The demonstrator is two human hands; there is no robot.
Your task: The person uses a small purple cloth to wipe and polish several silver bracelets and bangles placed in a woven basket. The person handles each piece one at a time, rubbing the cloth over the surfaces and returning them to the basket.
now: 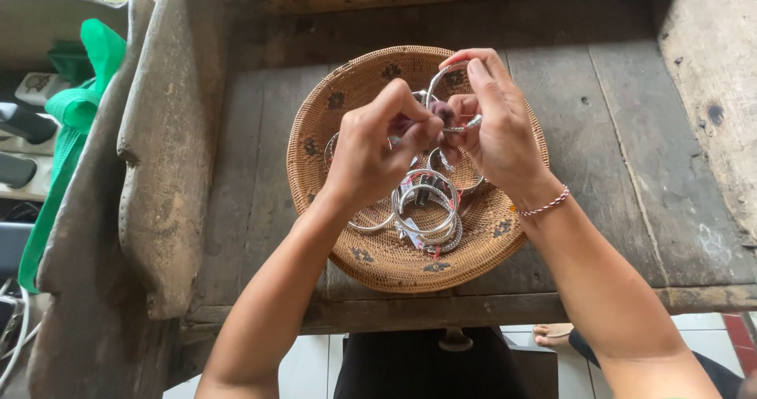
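Observation:
A round woven basket (371, 249) sits on a worn wooden table (607, 170) and holds several silver bangles (426, 206). Both of my hands hover over the basket's far half. My right hand (493, 123) pinches one silver bangle (441, 80) and holds it up, with its ring showing above the fingers. My left hand (378, 143) meets it from the left, fingertips closed on the same bangle or on something small fixed to it; which of the two is hidden. A pink beaded bracelet (546, 204) circles my right wrist.
A thick curved wooden piece (162, 170) rises along the table's left side. Green cloth (75, 107) and dark objects lie beyond it at far left. A raised wooden wall (710, 76) bounds the right. Below the table edge are white floor tiles and a bare foot (552, 333).

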